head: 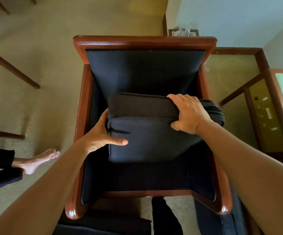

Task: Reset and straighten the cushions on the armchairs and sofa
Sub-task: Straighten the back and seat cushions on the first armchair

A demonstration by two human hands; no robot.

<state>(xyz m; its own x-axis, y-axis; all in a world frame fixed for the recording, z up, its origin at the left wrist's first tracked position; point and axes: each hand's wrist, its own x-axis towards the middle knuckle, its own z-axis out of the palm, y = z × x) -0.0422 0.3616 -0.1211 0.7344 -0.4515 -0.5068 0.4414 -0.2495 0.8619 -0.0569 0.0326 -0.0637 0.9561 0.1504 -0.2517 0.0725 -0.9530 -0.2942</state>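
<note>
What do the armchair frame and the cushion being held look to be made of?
Armchair frame: likely wood, reddish-brown with a glossy varnish; bright highlights show on its rounded arm ends. Cushion: matte dark woven fabric with seamed edges, probably over soft padding, since it bends under the hands.

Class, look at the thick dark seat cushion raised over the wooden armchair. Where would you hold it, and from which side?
Probably by its two opposite side edges, one hand from each side, as the left hand and right hand do. The thick dark seat cushion is wide, boxy and tilted up off the wooden armchair, so a one-sided grip would likely let it sag.
</note>
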